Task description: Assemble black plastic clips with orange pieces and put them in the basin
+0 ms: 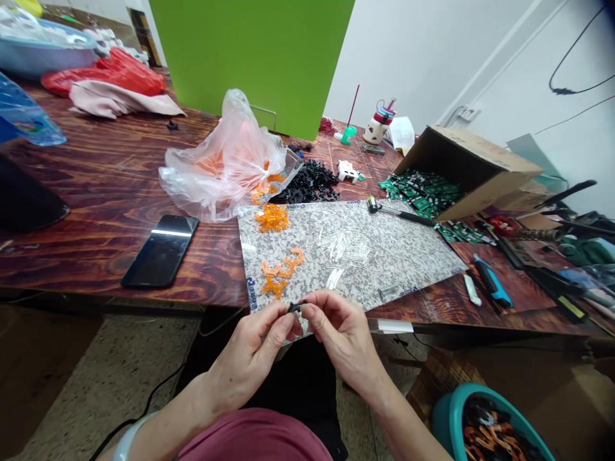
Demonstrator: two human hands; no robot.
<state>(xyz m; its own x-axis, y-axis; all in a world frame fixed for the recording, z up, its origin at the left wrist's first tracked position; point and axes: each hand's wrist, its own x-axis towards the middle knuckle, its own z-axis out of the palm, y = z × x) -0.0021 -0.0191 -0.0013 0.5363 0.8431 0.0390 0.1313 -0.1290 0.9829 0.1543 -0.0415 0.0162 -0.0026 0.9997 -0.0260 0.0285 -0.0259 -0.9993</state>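
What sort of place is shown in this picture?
Probably a small workshop for assembling parts by hand: a heap of black pieces on the table, green circuit boards spilling from a cardboard box, and a small hammer.

Held between your left hand (254, 339) and right hand (342, 333): one small black part (294, 308). On your speckled board (408, 256): one hammer (416, 218) at the back edge, one orange heap (272, 218) at the back left corner, at least three loose orange clips (275, 286) along the left edge, one spread of white strips (336, 245), too overlapped for you to count. On your table (86, 186): one phone (161, 253) and one utility knife (493, 282) near the front edge, one cardboard box (480, 153), one plastic bag (230, 153).
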